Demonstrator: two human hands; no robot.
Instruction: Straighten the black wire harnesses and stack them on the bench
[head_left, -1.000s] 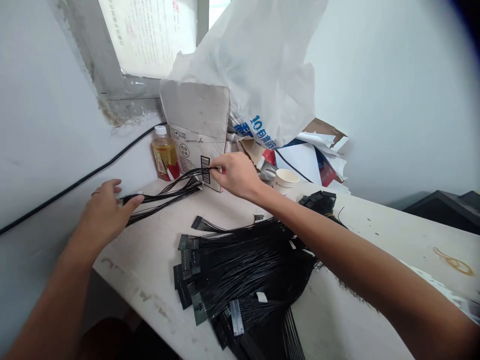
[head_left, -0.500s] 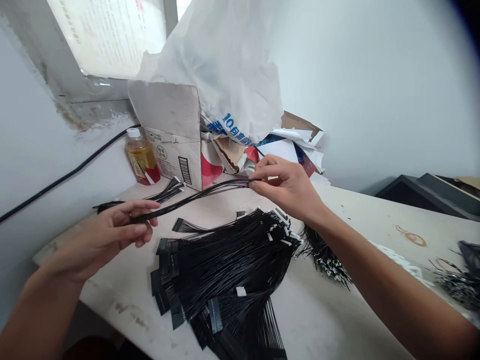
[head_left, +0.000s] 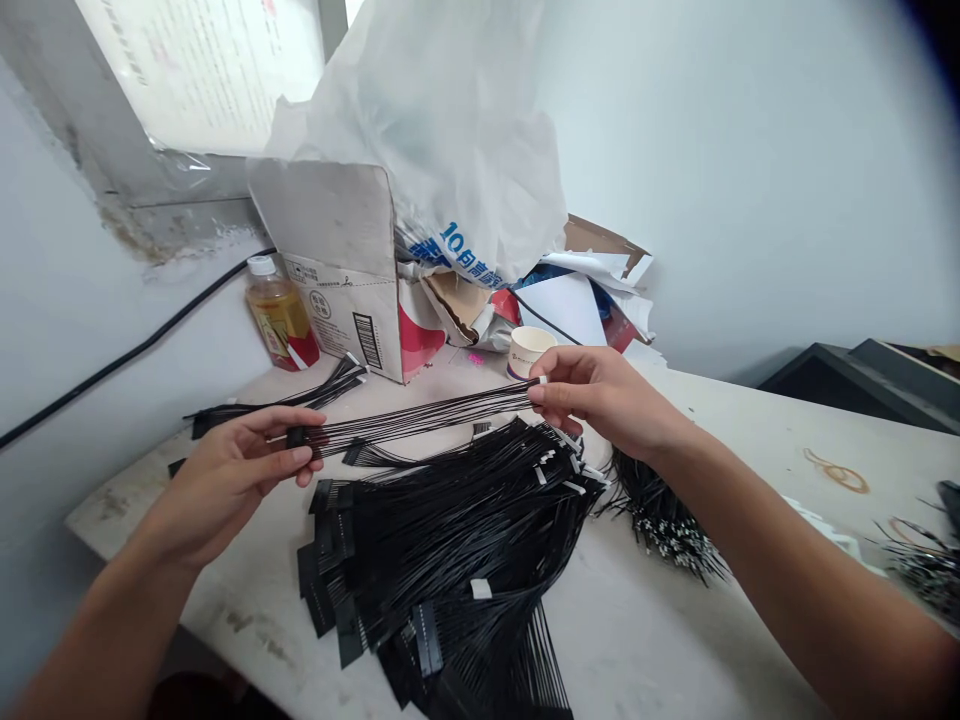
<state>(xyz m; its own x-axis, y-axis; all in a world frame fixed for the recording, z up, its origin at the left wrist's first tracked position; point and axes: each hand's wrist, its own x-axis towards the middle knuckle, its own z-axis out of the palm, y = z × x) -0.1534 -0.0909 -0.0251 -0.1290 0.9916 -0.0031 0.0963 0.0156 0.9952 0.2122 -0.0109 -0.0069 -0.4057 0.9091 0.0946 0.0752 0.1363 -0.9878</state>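
Observation:
A black wire harness (head_left: pixel 420 413) is stretched between my two hands, its thin wires spread side by side. My left hand (head_left: pixel 247 450) pinches the black connector at its left end. At the other end, my right hand (head_left: pixel 592 390) grips the small white connector between thumb and fingers. Below lies a large pile of black wire harnesses (head_left: pixel 450 520), with black connectors towards the left and white ones towards the upper right. A smaller group of harnesses (head_left: pixel 300 402) rests behind my left hand.
A paper cup (head_left: pixel 529 350) stands just behind my right hand. At the back are a drink bottle (head_left: pixel 281 315), a cardboard box (head_left: pixel 337 270) and a white plastic bag (head_left: pixel 450 150). Loose wire bundles (head_left: pixel 667 510) and a rubber band (head_left: pixel 836 470) lie to the right.
The harness has gone from bunched and curved to taut and fanned out. My right hand has moved down and slightly right, uncovering the paper cup; my left hand now pinches the connector.

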